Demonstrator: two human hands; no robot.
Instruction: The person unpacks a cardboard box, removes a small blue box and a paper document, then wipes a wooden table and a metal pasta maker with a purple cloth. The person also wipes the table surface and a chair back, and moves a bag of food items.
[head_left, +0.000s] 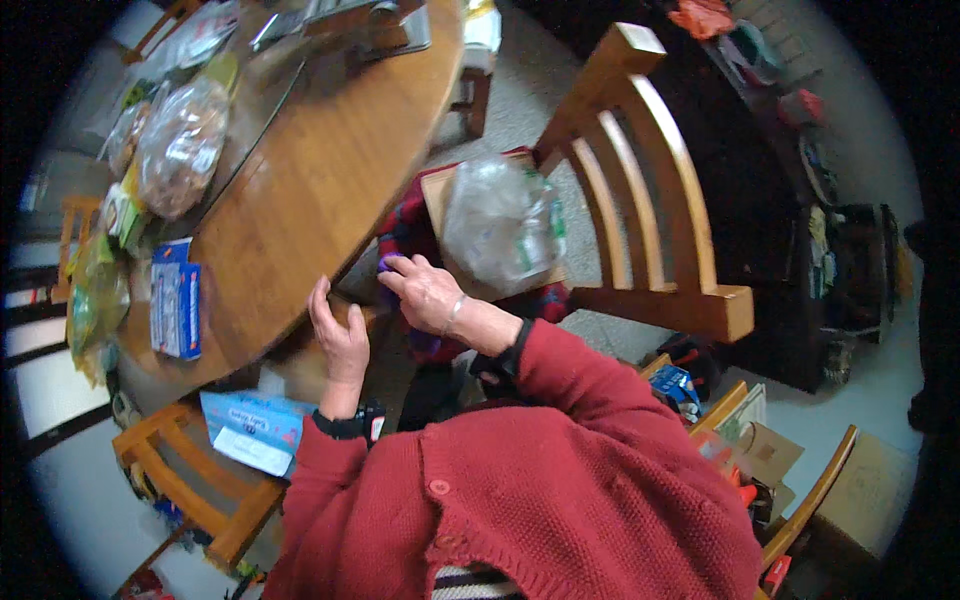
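My left hand is at the edge of the wooden table, palm turned inward, fingers apart, holding nothing. To its right, my right hand wears a bracelet; its fingertips are at a purple item, and whether they grip it I cannot tell. That item lies by a dark red patterned cloth on the chair. A clear plastic bag with green marks rests on a cardboard piece on the chair seat, just beyond my right hand.
On the table's left lie a blue-and-white packet and filled plastic bags. A dark cable crosses the tabletop. A blue printed package is at another wooden chair, lower left. Cardboard boxes stand at lower right.
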